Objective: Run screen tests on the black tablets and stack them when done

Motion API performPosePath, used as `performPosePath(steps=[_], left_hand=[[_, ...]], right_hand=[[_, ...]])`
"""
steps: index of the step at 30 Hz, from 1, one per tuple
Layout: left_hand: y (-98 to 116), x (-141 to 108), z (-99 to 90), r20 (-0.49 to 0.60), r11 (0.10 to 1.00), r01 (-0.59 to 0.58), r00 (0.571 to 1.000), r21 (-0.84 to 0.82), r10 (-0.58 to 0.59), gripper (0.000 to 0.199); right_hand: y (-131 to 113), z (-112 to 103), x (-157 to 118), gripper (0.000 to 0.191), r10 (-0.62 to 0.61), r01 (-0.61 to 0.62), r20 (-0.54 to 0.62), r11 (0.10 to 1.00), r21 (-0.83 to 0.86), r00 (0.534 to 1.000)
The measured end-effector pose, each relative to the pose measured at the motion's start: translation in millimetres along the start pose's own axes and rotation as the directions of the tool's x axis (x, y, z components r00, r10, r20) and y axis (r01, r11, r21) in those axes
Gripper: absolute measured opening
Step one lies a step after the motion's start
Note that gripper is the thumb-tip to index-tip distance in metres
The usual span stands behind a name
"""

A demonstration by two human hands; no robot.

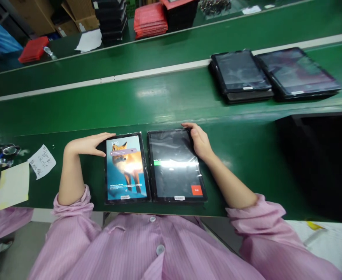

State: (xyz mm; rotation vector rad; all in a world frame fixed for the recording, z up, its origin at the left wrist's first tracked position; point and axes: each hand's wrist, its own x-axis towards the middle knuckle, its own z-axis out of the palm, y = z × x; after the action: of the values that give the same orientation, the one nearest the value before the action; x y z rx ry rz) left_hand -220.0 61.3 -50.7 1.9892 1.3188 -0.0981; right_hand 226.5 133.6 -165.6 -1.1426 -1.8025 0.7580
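Rests the left hand (85, 146) at the upper left corner of the fox-screen tablet (126, 167), fingertips at the top edge and thumb at the left edge, spread wide apart around the corner, palm outside to the left. Curls the right hand (199, 142) about the upper right corner of the dark-screen tablet (173, 179), forefinger just beyond the top edge, thumb over the corner. Cannot tell whether gripping or merely resting there.

Has both tablets flat on the green bench (238, 155), between the hands and close before the body, side by side with a narrow gap. Shows 1:18 on the left screen; on the right, a green bar and a red box reading Fail at the lower right.

Has two more piles farther off, beyond the right hand: a smaller tablet stack (242, 72) and, beside it, a larger tablet stack (297, 74). Has a handwritten note (42, 161) and a yellowish sheet (13, 184) left of the left forearm.
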Motion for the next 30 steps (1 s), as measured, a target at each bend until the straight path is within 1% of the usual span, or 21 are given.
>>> performPosePath(steps=[1,2,5,6,7,10,11,12,14,17,19,22,24,26,28,30], left_hand=[[1.8,0.6,-0.7,0.006,1.0,-0.009,1.0,-0.004,0.009,0.088],[4.1,2.5,0.0,0.006,1.0,-0.016,1.0,-0.001,0.016,0.089],[11.9,14.9,7.5,-0.059,0.999,-0.003,0.998,0.048,0.005,0.106],[13.4,19.9,10.1,-0.091,0.998,0.003,0.996,0.058,0.003,0.106],[13.9,24.5,11.7,-0.12,0.999,0.004,0.993,0.049,0.002,0.1],[6.2,30.9,8.4,-0.17,0.995,-0.001,0.985,-0.105,-0.017,0.061],[1.0,30.1,5.3,-0.181,0.987,0.012,0.983,-0.158,-0.04,0.052],[-4.9,28.0,1.9,-0.183,0.98,0.029,0.981,-0.199,-0.067,0.048],[-17.0,21.6,-4.1,-0.146,0.966,0.049,0.985,-0.255,-0.088,0.049],[-30.6,12.9,-8.0,-0.017,0.941,0.006,1.0,-0.339,-0.012,0.058],[-34.4,11.3,-7.5,0.013,0.93,-0.025,0.999,-0.368,0.032,0.063],[-31.8,16.4,-4.0,-0.027,0.935,-0.037,0.999,-0.353,0.029,0.059],[-24.7,23.3,-0.5,-0.056,0.951,-0.023,0.998,-0.308,0.006,0.055],[-13.6,31.1,3.8,-0.1,0.974,0.012,0.994,-0.227,-0.035,0.052],[0.4,37.2,8.1,-0.159,0.992,0.045,0.985,-0.116,-0.063,0.057],[15.1,38.6,11.3,-0.189,0.998,0.058,0.98,-0.025,-0.062,0.068]], right_hand=[[0.0,0.0,0.1,0.064,-0.001,0.001,0.0,1.0,-0.002,1.0],[0.0,0.0,0.2,0.064,-0.001,0.001,0.001,1.0,-0.005,1.0],[-0.3,-0.3,0.3,0.062,0.004,-0.004,0.01,1.0,-0.015,1.0],[-0.3,-0.4,0.3,0.062,0.006,-0.006,0.013,1.0,-0.018,1.0],[-0.3,-0.5,0.3,0.062,0.007,-0.007,0.013,1.0,-0.02,1.0],[-0.3,-0.6,0.4,0.062,0.007,-0.007,0.013,1.0,-0.022,1.0],[-0.2,-0.5,0.5,0.062,0.007,-0.007,0.014,1.0,-0.022,1.0],[0.0,-0.4,0.6,0.062,0.008,-0.007,0.015,1.0,-0.022,1.0],[0.7,-0.1,0.7,0.062,0.009,-0.008,0.015,1.0,-0.019,1.0],[2.5,0.5,0.6,0.062,0.009,-0.009,0.008,1.0,-0.013,1.0],[3.9,0.8,0.4,0.062,0.007,-0.007,0.004,1.0,-0.009,1.0],[5.4,0.9,0.0,0.061,0.002,-0.002,0.002,1.0,-0.003,1.0],[6.0,0.7,-0.3,0.06,0.0,0.0,0.001,1.0,-0.001,1.0],[6.3,0.4,-0.5,0.06,0.003,-0.003,0.0,1.0,-0.003,1.0],[6.2,0.1,-0.6,0.06,0.002,-0.002,0.004,1.0,-0.005,1.0],[5.7,-0.2,-0.6,0.06,0.002,-0.001,0.009,1.0,-0.008,1.0]])
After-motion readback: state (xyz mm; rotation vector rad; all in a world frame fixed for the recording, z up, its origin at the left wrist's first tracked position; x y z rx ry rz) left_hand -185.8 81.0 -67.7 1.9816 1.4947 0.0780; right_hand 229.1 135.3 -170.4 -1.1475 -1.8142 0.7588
